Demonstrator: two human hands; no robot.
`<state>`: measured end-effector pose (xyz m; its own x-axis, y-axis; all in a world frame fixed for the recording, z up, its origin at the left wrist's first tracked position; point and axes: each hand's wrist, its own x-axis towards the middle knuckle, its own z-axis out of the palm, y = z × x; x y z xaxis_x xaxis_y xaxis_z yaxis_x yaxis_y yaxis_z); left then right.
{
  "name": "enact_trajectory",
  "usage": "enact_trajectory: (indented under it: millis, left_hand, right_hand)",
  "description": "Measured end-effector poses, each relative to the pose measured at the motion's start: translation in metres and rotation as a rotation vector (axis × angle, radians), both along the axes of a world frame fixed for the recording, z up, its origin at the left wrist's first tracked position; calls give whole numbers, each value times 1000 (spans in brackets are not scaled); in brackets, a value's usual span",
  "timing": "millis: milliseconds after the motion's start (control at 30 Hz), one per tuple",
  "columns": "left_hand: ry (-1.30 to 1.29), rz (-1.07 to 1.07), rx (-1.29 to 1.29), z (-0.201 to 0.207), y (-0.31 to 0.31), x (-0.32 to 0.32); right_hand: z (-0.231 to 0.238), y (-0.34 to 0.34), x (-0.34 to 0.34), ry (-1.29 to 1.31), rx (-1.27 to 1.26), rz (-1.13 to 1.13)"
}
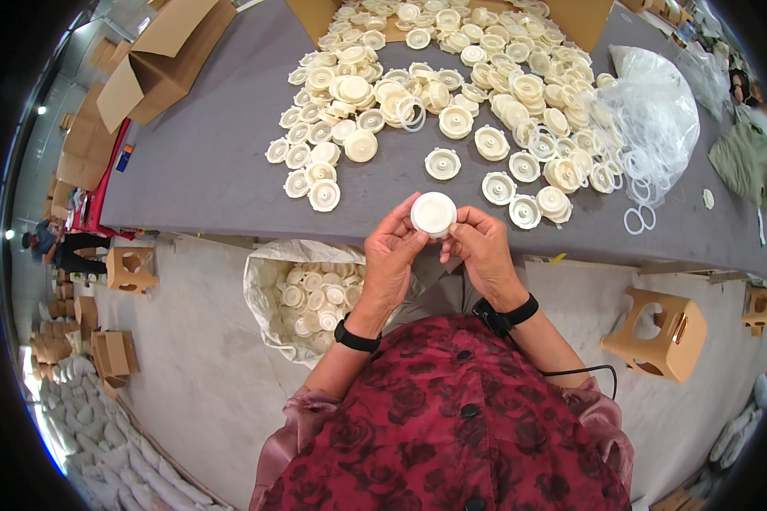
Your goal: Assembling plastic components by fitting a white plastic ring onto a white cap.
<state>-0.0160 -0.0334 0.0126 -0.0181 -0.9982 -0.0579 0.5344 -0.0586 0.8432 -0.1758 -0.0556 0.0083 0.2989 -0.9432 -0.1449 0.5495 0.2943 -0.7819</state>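
Observation:
Between my two hands, just over the table's near edge, is a round cream plastic cap (434, 213), its smooth face turned up. My left hand (390, 251) grips its left side with thumb and fingers. On the right side, the thumb and fingers of my right hand (484, 247) press against its rim. Past my hands lies a large spread of similar cream caps (442, 163), many showing a ribbed inner side with a central stub. Clear sealing rings (639, 220) lie at the right, spilling from a clear plastic bag (656, 102).
An open white woven sack (268, 311) with more caps stands below the table at my left. The grey-covered table (204, 170) bears an open cardboard box (166, 64) at far left. Tan plastic stools (660, 334) stand on the floor. Another person (64, 247) is far left.

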Motion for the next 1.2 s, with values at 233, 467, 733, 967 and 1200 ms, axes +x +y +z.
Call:
enact_trajectory:
  millis: [233,467,733,967,1200]
  left_hand:
    - [13,12,-11,-3,0,0]
    - [116,-40,4,-5,10,14]
    - [53,-155,-56,-2,17,26]
    - [-378,-275,-91,37,2,35]
    - [-17,-153,-60,21,4,18]
  right_hand:
    - [3,4,2,87,-87,-71]
    - [17,7,-10,154,-223,-71]
    - [19,6,-27,407,-389,135]
    - [32,5,-23,628,-684,31]
    - [25,9,-20,186,-315,75]
